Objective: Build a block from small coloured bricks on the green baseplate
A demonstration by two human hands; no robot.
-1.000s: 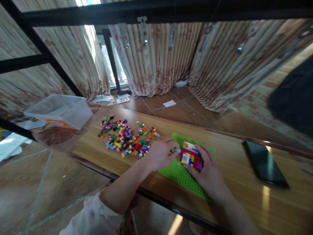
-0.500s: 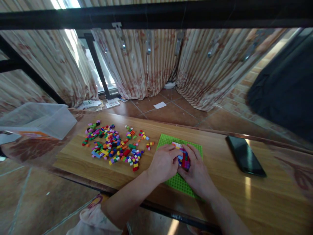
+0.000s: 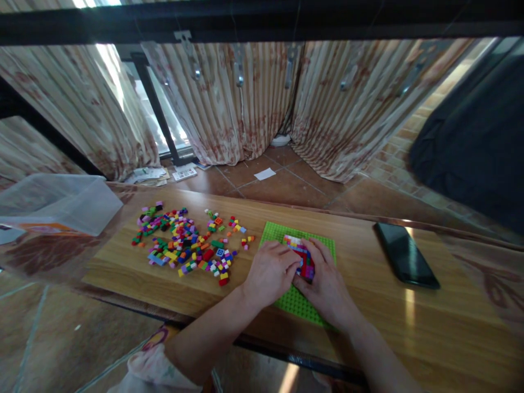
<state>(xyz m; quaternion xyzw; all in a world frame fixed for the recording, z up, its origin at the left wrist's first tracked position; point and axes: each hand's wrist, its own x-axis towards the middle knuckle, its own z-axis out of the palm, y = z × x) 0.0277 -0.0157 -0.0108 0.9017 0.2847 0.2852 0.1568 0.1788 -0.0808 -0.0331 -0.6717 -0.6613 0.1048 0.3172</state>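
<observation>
**Both hands close on the brick build at the green baseplate**

A long wooden table [image 3: 409,327] runs across the view, with patterned curtains [image 3: 245,103] and a tiled floor behind it. On the table's left end sits a clear plastic tub [image 3: 57,202]; on its right lies a dark phone [image 3: 405,254], well apart from the work. Between them spreads a loose pile of small coloured bricks [image 3: 184,248], and just right of that pile lies the green baseplate [image 3: 301,303].

The multicoloured brick build [image 3: 301,254] stands on the baseplate's far half, and both hands are wrapped about it. The left hand [image 3: 270,273] covers its left side, fingers curled onto the bricks; the right hand [image 3: 327,281] cups its right side, fingers bent against it. Both hands grip the build, not a loose brick that can be made out.

The step in hand looks like seating or squeezing a piece into the build. The next move would call for firm, even pressure from both sides so the layers lock without shifting on the plate.

Against the frame one second ago, the hands have come together: then the build's face showed openly and the left fingertips pinched a small pale piece at its left edge; now the hands hide most of it.
</observation>
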